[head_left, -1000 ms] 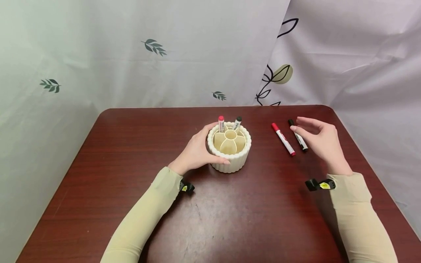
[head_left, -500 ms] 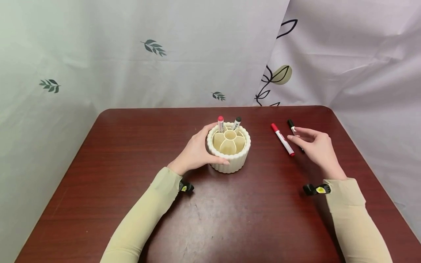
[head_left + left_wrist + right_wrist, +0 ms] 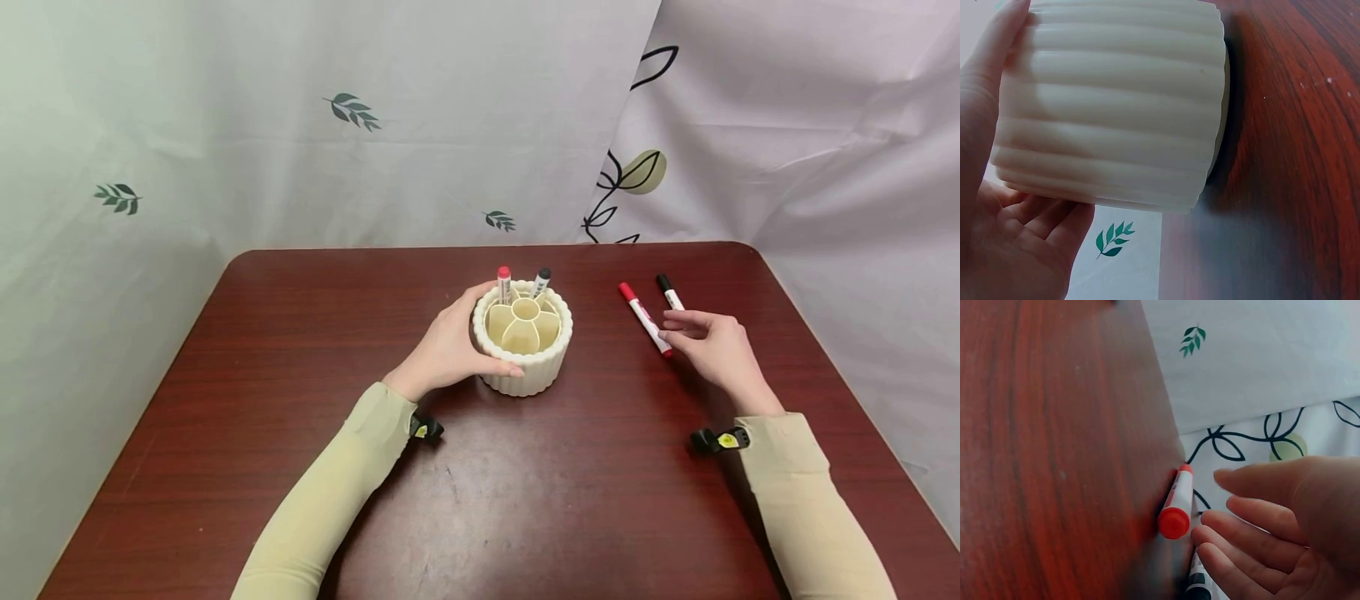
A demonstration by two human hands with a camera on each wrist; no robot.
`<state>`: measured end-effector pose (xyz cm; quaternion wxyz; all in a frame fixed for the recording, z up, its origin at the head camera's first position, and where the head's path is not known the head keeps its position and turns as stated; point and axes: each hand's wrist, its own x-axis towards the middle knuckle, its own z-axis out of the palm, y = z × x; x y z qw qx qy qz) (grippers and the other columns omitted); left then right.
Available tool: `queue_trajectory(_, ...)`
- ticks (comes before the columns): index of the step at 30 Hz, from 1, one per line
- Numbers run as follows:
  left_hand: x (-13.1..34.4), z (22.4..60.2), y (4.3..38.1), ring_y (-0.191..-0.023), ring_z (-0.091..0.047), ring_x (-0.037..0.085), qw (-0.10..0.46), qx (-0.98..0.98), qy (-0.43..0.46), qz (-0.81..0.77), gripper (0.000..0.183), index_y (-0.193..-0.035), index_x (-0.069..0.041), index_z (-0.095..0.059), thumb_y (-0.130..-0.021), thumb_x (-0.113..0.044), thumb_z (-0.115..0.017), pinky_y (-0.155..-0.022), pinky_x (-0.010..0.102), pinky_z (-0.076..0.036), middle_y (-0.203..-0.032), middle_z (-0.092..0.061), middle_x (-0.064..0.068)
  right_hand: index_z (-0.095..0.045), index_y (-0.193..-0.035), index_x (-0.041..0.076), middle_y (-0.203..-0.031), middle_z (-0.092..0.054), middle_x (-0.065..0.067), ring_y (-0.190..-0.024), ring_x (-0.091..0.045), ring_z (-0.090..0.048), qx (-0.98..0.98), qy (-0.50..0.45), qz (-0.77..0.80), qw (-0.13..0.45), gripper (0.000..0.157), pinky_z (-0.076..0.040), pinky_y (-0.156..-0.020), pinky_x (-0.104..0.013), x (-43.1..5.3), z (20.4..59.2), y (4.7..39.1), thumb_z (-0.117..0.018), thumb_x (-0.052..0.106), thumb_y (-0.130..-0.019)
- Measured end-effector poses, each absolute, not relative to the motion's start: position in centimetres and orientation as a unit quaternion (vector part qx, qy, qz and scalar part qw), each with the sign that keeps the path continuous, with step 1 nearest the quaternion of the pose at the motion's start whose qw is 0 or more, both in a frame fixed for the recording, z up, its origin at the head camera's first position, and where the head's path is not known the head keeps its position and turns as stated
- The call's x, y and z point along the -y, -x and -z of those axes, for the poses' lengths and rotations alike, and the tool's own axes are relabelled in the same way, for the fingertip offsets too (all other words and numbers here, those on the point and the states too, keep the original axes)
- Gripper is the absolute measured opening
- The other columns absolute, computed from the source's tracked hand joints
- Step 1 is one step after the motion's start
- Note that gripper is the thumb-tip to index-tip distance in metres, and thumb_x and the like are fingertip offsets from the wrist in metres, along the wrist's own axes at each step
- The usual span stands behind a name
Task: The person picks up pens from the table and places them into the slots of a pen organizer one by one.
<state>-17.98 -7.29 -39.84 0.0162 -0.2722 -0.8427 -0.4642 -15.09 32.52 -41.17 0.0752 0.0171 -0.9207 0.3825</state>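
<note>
A cream ribbed pen holder (image 3: 528, 375) with petal-shaped compartments stands upright mid-table. My left hand (image 3: 450, 346) grips its left side, thumb across the front; the left wrist view shows the fingers curled round the ribbed wall (image 3: 1116, 112). A red-capped marker (image 3: 504, 286) and a black-capped marker (image 3: 540, 283) stand in its rear compartments. On the table to the right lie a red marker (image 3: 643, 317) and a black marker (image 3: 670, 290). My right hand (image 3: 716, 350) hovers beside the red one's near end, partly covering the black one. Its fingers and thumb (image 3: 1260, 481) are apart, with nothing between them.
The dark red-brown wooden table (image 3: 315, 325) has rounded far corners. A pale cloth (image 3: 420, 125) with leaf prints hangs behind its far edge and along both sides. Black wrist straps (image 3: 720, 440) sit at both sleeves.
My right hand has moved left and nearer to me, from over the black marker to beside the red one. My left hand and the pen holder have stayed in place.
</note>
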Motion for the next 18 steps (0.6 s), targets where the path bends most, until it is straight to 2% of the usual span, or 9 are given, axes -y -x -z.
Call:
queue_trajectory(6,7.31,40.00,18.02,-0.122,-0.052,0.005,0.019,0.842,0.275,0.464,0.119,-0.154,-0.028,-0.039,-0.055,-0.061,-0.095,-0.103,0.035,-0.044,-0.140,-0.052,-0.017,-0.071,-0.122,-0.004,-0.104,-0.074,-0.020,-0.074,0.011,-0.062,0.928,-0.024,-0.363,0.074,0.033,-0.046,-0.061,-0.013,-32.40,41.73,15.15,-0.076,0.005,-0.091)
queue_trajectory(12,7.30,40.04,18.09,-0.121,-0.052,0.005,0.018,0.841,0.274,0.465,0.118,-0.154,-0.028,-0.039,-0.055,-0.061,-0.095,-0.102,0.035,-0.044,-0.139,-0.053,-0.017,-0.073,-0.117,-0.002,-0.091,-0.075,-0.015,-0.071,0.001,-0.066,0.934,-0.026,-0.350,0.071,0.029,-0.045,-0.059,-0.016,-32.18,42.02,15.24,-0.077,0.003,-0.089)
queue_trajectory(18,7.34,40.11,18.23,-0.122,-0.052,0.005,0.015,0.839,0.277,0.468,0.119,-0.154,-0.030,-0.038,-0.055,-0.063,-0.094,-0.102,0.036,-0.045,-0.140,-0.052,-0.018,-0.074,-0.115,-0.002,-0.088,-0.075,-0.013,-0.069,-0.002,-0.067,0.935,-0.030,-0.348,0.058,0.029,-0.046,-0.059,-0.017,-31.78,42.03,15.37,-0.078,0.003,-0.087)
